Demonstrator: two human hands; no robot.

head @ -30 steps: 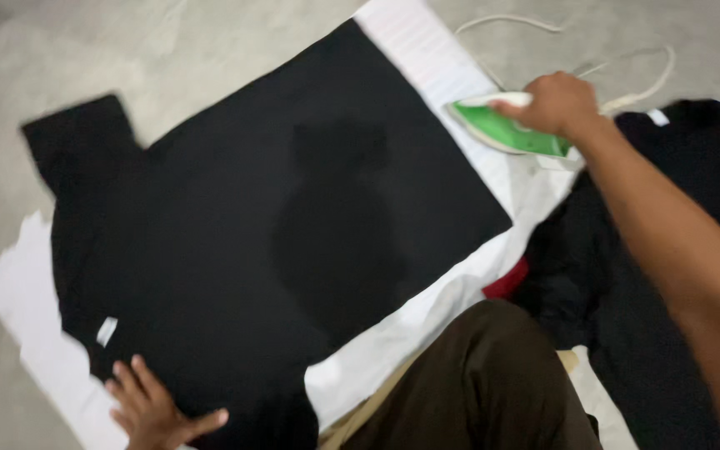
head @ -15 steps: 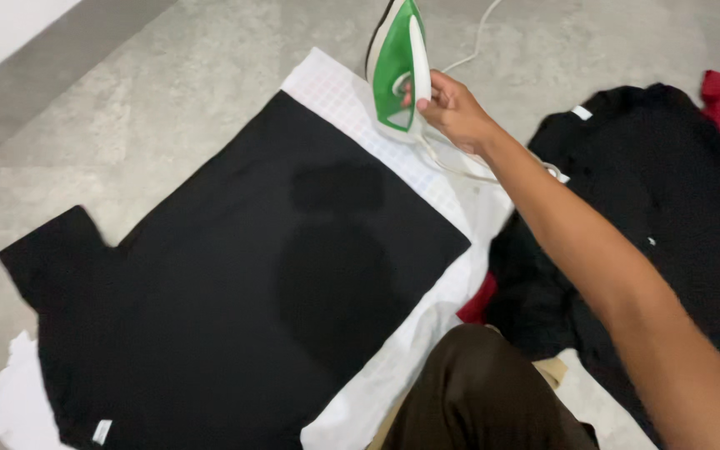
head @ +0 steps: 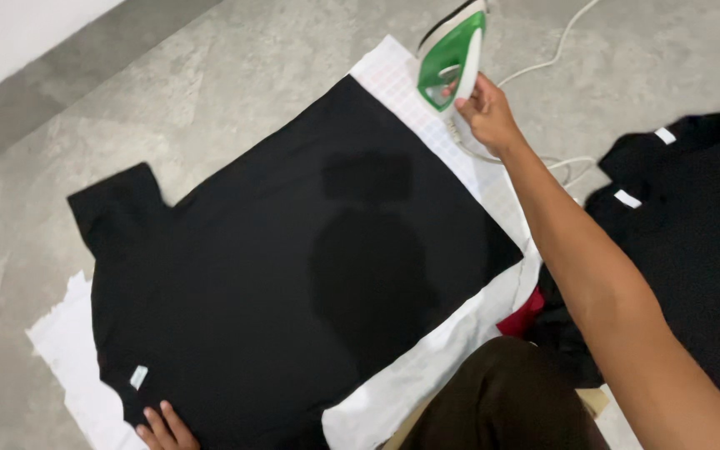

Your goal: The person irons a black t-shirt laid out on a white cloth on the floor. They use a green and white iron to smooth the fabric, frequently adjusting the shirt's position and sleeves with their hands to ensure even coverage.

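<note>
Fingers (head: 470, 98) of right hand (head: 487, 117) wrapped on upright green iron (head: 452, 54); left hand (head: 164, 427) flat, spread on black shirt (head: 293, 250). Iron parked; smoothing fabric likely follows.

Green-and-white iron (head: 453, 57): stands upright on its heel at the far edge of the white cloth, white cord trailing behind. Black T-shirt (head: 293, 267): spread flat on the cloth, one short sleeve out on the floor, small white tag near the collar.
</note>
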